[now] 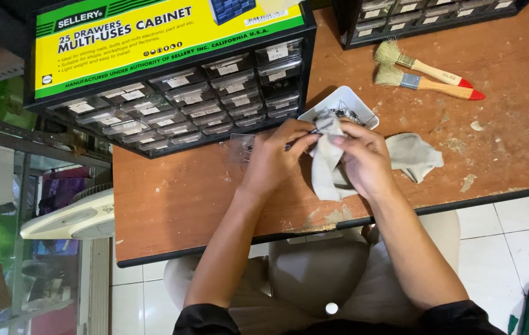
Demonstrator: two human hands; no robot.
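My left hand (275, 158) and my right hand (365, 158) meet over the worn brown tabletop (177, 205). The left pinches a thin dark metal part (302, 141) by one end. A grey cloth (326, 167) is gripped in my right hand, wrapped over the part's other end and hanging down between the hands. Just beyond my fingers stands a small white square tray (343, 99) with several small dark metal pieces in it.
A black multi-drawer parts cabinet (215, 93) with a yellow top stands at the left rear, a second one (426, 18) at the back right. Two wooden paintbrushes (429, 77) lie right of the tray. A second grey cloth (413, 155) lies by my right hand. A white fan (78, 217) sits at left.
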